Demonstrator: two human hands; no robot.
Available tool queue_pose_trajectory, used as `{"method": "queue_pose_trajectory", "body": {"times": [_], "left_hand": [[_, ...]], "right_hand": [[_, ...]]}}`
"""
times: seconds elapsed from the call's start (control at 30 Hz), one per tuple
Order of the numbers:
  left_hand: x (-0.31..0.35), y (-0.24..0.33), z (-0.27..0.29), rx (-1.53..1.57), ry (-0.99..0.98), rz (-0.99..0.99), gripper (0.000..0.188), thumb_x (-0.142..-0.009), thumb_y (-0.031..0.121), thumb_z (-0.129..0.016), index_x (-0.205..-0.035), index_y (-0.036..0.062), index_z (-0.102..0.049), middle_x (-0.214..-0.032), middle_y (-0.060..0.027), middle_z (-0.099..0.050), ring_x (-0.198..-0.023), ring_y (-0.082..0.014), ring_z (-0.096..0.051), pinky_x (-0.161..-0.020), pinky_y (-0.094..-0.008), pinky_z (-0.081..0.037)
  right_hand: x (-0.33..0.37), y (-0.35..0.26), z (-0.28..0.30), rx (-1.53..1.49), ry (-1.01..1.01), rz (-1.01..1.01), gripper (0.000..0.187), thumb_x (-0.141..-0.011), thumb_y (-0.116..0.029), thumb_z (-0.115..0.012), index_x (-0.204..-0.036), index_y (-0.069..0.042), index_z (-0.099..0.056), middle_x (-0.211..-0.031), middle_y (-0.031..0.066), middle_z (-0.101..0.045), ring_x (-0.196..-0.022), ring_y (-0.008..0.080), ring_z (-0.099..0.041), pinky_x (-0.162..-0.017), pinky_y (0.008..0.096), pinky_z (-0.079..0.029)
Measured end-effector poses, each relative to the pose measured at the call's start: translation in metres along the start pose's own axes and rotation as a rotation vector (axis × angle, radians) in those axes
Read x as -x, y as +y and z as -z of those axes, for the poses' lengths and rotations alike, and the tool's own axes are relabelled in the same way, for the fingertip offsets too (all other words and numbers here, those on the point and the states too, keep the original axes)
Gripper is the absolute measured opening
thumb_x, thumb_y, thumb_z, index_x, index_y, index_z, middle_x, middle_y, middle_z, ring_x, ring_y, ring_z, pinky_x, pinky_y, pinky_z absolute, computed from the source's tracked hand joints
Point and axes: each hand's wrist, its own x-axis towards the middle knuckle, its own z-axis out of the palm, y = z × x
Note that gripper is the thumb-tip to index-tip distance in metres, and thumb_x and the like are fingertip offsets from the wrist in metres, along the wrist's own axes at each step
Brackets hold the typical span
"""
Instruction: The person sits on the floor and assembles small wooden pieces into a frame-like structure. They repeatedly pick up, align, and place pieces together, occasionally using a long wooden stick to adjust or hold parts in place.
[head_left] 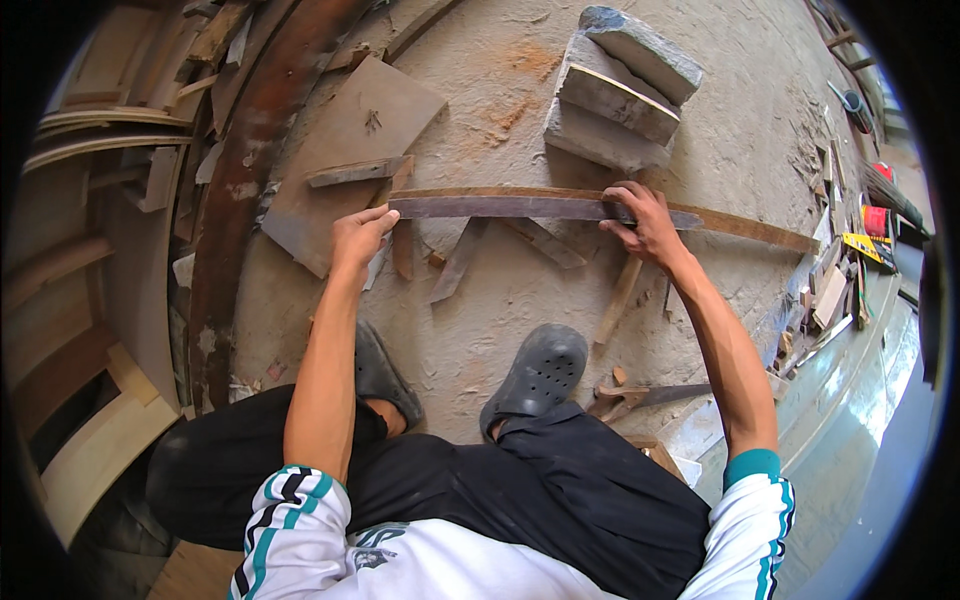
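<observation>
While your fingers grip it at both ends, the dark wooden strip (510, 207) lies crosswise in front of you, low over the concrete floor (480, 310). Your left hand (358, 238) closes on the strip's left end, fingers curled over the top edge and thumb below. Your right hand (643, 222) pinches the strip near its right end, fingers spread over its face and wrapped on its upper edge.

Just behind the strip, touching or nearly so, runs a longer, browner curved batten (740, 226) that carries on past the strip's right end. Beyond the strip's right half sits a stack of grey stone blocks (620, 90). Beyond its left half lies a flat brown board (350, 150) with a short slat (358, 171) across it. Under and just this side of the strip, several narrow offcuts (458, 260) lie scattered on the dusty floor.

Nearer to you than the strip, your two dark clogs (540, 370) rest on the floor, and a handsaw (650, 396) lies to the right of them. Far left of the strip stand curved wooden pieces (235, 200). Far right of it, scrap wood and small tools (865, 235) lie in a pile.
</observation>
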Motion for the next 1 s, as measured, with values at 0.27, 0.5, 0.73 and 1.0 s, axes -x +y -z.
{"method": "queue_pose_trajectory", "body": {"times": [0.27,0.5,0.73,1.0], "left_hand": [[-0.001,-0.003,-0.005,-0.025,0.026,-0.030,0.042,-0.090,0.019,-0.075,-0.127,0.0000,-0.068,-0.117,-0.0115,-0.071,-0.109,-0.0209,-0.067,-0.094,-0.0365,-0.052],[-0.008,-0.014,-0.007,-0.032,0.047,-0.124,0.037,-0.090,0.019,-0.074,-0.122,0.0018,-0.069,-0.111,-0.0079,-0.071,-0.103,-0.0189,-0.066,-0.088,-0.0368,-0.052],[-0.002,-0.011,-0.013,-0.015,0.082,-0.128,0.035,-0.091,0.017,-0.072,-0.120,-0.0013,-0.068,-0.099,-0.0062,-0.067,-0.089,-0.0158,-0.061,-0.077,-0.0337,-0.050],[0.004,-0.005,-0.015,-0.060,0.077,-0.097,0.037,-0.092,0.019,-0.071,-0.123,-0.0015,-0.067,-0.109,-0.0105,-0.069,-0.102,-0.0211,-0.066,-0.086,-0.0374,-0.057]], "right_hand": [[0.002,0.000,-0.002,-0.024,0.024,-0.014,0.042,-0.084,-0.030,-0.078,-0.121,-0.017,-0.063,-0.125,0.0063,-0.064,-0.122,0.0306,-0.057,-0.103,0.0491,-0.038],[0.004,-0.001,-0.004,-0.028,0.050,-0.046,0.043,-0.083,-0.032,-0.079,-0.121,-0.018,-0.064,-0.125,0.0055,-0.065,-0.124,0.0307,-0.056,-0.106,0.0523,-0.035],[0.006,0.000,-0.008,-0.037,0.071,-0.079,0.038,-0.085,-0.037,-0.074,-0.117,-0.019,-0.067,-0.125,0.0050,-0.066,-0.128,0.0313,-0.054,-0.114,0.0599,-0.026],[-0.001,0.003,-0.012,-0.125,0.111,-0.214,0.023,-0.089,-0.034,-0.066,-0.104,-0.019,-0.072,-0.113,0.0039,-0.070,-0.125,0.0304,-0.056,-0.114,0.0601,-0.022]]}}
